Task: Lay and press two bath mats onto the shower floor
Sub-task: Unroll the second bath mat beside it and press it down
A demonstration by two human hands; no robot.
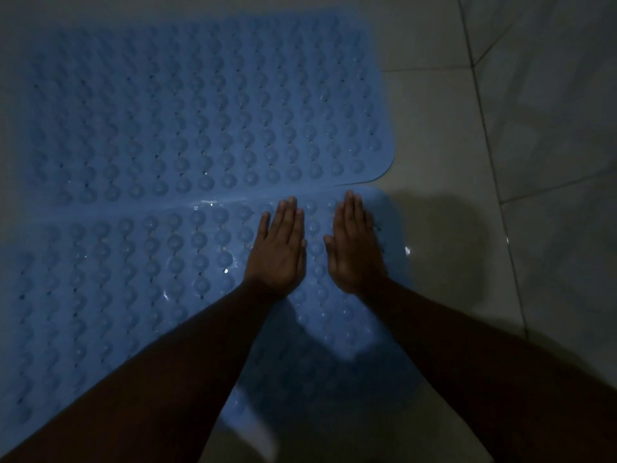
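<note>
Two blue bath mats covered in round bumps lie side by side on the pale tiled floor. The far mat [200,105] fills the upper left. The near mat [117,279] lies below it, and their long edges meet along a seam. My left hand [278,250] lies flat, fingers straight, on the near mat close to the seam. My right hand [355,247] lies flat beside it, near the mat's right edge. Both palms press down on the near mat. My forearms hide part of the near mat's lower area.
Pale floor tiles [450,145] with dark grout lines stretch to the right of the mats. A tiled surface [561,95] continues at the far right. The light is dim and water drops glint on the near mat.
</note>
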